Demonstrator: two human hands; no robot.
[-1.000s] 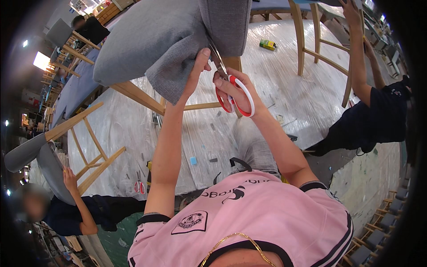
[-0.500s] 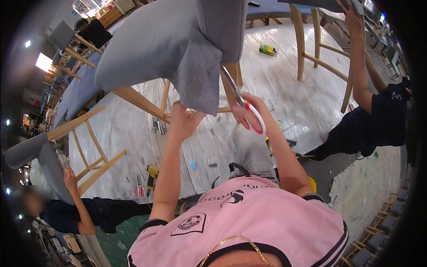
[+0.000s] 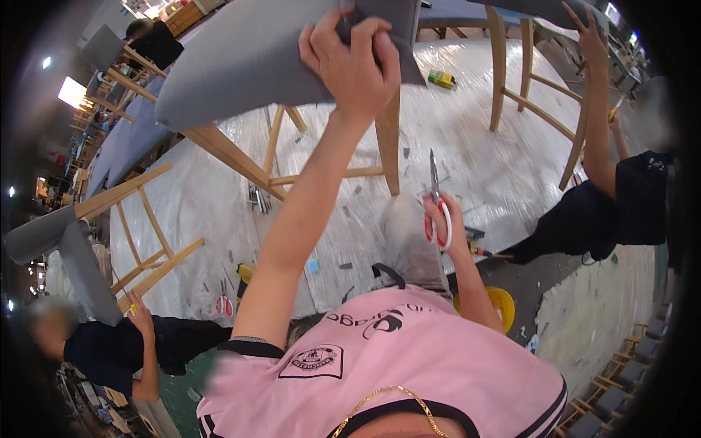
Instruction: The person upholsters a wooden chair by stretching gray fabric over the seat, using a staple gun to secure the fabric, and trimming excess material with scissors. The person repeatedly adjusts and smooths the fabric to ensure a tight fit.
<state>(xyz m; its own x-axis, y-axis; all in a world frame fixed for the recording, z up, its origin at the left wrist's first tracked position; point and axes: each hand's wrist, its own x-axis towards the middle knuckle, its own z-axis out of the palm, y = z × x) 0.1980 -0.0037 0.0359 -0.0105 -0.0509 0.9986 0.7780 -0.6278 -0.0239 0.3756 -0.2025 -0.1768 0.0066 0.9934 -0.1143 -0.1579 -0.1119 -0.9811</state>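
A grey upholstered chair (image 3: pixel 234 66) with light wooden legs stands in front of me on a plastic-covered table. My left hand (image 3: pixel 354 69) is on its grey fabric, where seat and backrest meet. The bent fingers are closed on the cloth, and some fingertips are hidden in the fold. A loose corner of fabric (image 3: pixel 411 71) sticks out to the right of that hand. Lower right, my right hand (image 3: pixel 454 219) holds scissors (image 3: pixel 437 197) with red and white handles. Their blades point up, apart from the chair, beside its front leg (image 3: pixel 390 150).
Two co-workers handle other grey chairs, at the left (image 3: pixel 157 241) and at the right (image 3: pixel 537 106). On the plastic sheet (image 3: pixel 328 226) lie a yellow-green package (image 3: pixel 441 79), second scissors (image 3: pixel 225 301), a blue piece (image 3: pixel 312 265) and grey scraps. A yellow round object (image 3: pixel 502 301) is by my right arm.
My left hand has risen from below the hanging fabric flap onto the chair. The flap no longer hangs down in front. The scissors have moved down and right, away from the cloth.
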